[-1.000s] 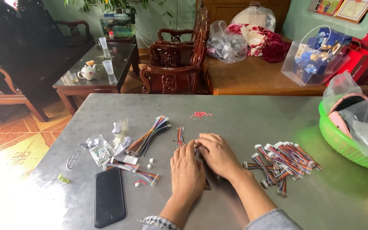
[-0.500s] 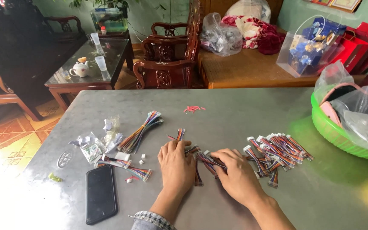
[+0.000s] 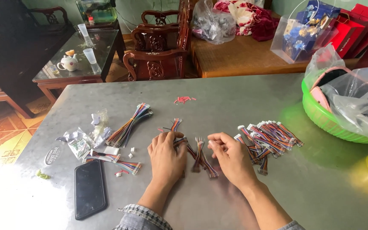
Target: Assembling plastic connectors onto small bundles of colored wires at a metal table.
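My left hand (image 3: pixel 165 156) rests on the grey metal table (image 3: pixel 235 98), its fingers curled on a short multicoloured wire harness (image 3: pixel 179 142). My right hand (image 3: pixel 231 156) hovers just right of it, fingertips pinched on something small and white, likely a connector. Between the hands lie a few loose wire harnesses (image 3: pixel 201 156). A pile of finished harnesses with white connectors (image 3: pixel 267 138) sits to the right of my right hand. A long bundle of coloured wires (image 3: pixel 128 125) lies to the left.
A black phone (image 3: pixel 90 188) lies at the near left beside small plastic bags (image 3: pixel 81 140) and more harnesses (image 3: pixel 116 162). A green basket with plastic bags (image 3: pixel 337 123) stands at the right edge. Red bits (image 3: pixel 183 99) lie farther back. Wooden chairs and a glass table stand beyond.
My hands, pressed together over the wires a second ago, have drawn apart. The left stays on a harness; the right has lifted to the right with its fingers pinched.
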